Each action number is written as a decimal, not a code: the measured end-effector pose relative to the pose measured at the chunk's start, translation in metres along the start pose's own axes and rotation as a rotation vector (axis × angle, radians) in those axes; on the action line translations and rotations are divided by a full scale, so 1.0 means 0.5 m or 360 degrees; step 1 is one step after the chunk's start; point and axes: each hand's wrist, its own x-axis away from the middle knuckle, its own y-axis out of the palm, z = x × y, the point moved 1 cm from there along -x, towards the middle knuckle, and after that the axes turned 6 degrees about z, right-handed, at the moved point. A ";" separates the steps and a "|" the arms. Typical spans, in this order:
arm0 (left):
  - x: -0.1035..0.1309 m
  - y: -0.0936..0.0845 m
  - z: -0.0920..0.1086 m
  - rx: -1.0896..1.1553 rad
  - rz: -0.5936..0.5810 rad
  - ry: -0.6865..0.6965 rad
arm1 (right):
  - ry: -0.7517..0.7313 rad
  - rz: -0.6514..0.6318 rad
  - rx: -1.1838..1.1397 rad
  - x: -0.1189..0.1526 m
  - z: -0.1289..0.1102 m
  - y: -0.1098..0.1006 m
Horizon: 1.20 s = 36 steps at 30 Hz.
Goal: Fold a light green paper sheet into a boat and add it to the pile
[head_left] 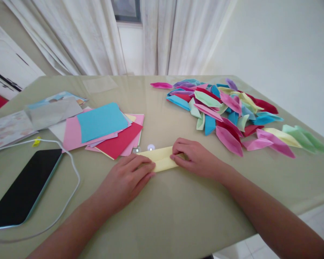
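Observation:
A pale yellow strip of folded paper [163, 159] lies on the table in front of me, with a crease running along its length. My left hand [133, 172] covers its left end, fingers together and pressed on the paper. At the right end my right hand [193, 156] pinches the paper between thumb and fingers. Just beyond the left hand is a loose stack of coloured paper sheets, a blue sheet [102, 122] on top and a red sheet [121, 140] below it. Folded paper boats [229, 138] in many colours lie heaped to the right.
A black-screened phone [24, 187] rests at the left, with a white cable [77, 176] curving around it. Clear plastic packets [52, 111] lie behind it. The table [162, 223] ends at a front edge near my right forearm. Curtains [162, 36] hang behind.

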 end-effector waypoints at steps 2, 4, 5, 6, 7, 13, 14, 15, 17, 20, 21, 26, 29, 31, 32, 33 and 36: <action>0.000 0.000 0.013 -0.0140 0.0007 0.0050 | 0.0051 0.0012 -0.0027 -0.002 0.003 -0.001; 0.001 0.001 0.027 -0.0259 0.0029 0.0094 | 0.0096 0.0039 -0.0037 -0.004 0.004 -0.001; 0.003 0.002 0.033 -0.0305 0.0036 0.0106 | 0.0109 0.0058 -0.0038 -0.005 0.004 -0.001; 0.004 0.002 0.039 -0.0346 0.0041 0.0117 | 0.0115 0.0073 -0.0043 -0.006 0.004 -0.001; 0.006 0.003 0.045 -0.0390 0.0038 0.0123 | 0.0118 0.0079 -0.0054 -0.006 0.004 -0.002; 0.013 0.003 0.076 -0.0612 -0.0046 0.0068 | 0.0137 0.0056 -0.0079 -0.005 0.001 -0.005; 0.014 0.003 0.082 -0.0634 -0.0028 0.0059 | 0.0135 0.0061 -0.0066 -0.005 0.001 -0.006; 0.014 0.003 0.088 -0.0652 0.0000 0.0051 | 0.0134 0.0065 -0.0059 -0.005 0.001 -0.007; 0.016 0.004 0.098 -0.0681 0.0054 0.0033 | 0.0143 0.0052 -0.0083 -0.004 0.004 -0.011; 0.020 0.006 0.108 -0.0711 0.0057 -0.0007 | 0.0193 0.0011 -0.0184 -0.004 0.012 -0.017; 0.021 0.006 0.110 -0.0717 0.0045 -0.0024 | 0.0209 0.0007 -0.0211 -0.004 0.015 -0.018; 0.026 0.011 0.116 -0.0741 -0.0031 -0.0097 | 0.0209 0.0006 -0.0246 -0.006 0.023 -0.020; 0.027 0.014 0.117 -0.0731 -0.0076 -0.0098 | 0.0183 0.0013 -0.0248 -0.008 0.023 -0.019; 0.026 0.015 0.117 -0.0723 -0.0102 -0.0102 | 0.0168 0.0010 -0.0259 -0.008 0.025 -0.018; 0.026 0.015 0.117 -0.0722 -0.0105 -0.0105 | 0.0165 0.0007 -0.0263 -0.008 0.026 -0.018; 0.025 0.015 0.116 -0.0722 -0.0103 -0.0109 | 0.0163 0.0006 -0.0264 -0.008 0.027 -0.018; 0.024 0.015 0.117 -0.0723 -0.0095 -0.0107 | 0.0160 0.0015 -0.0259 -0.008 0.029 -0.017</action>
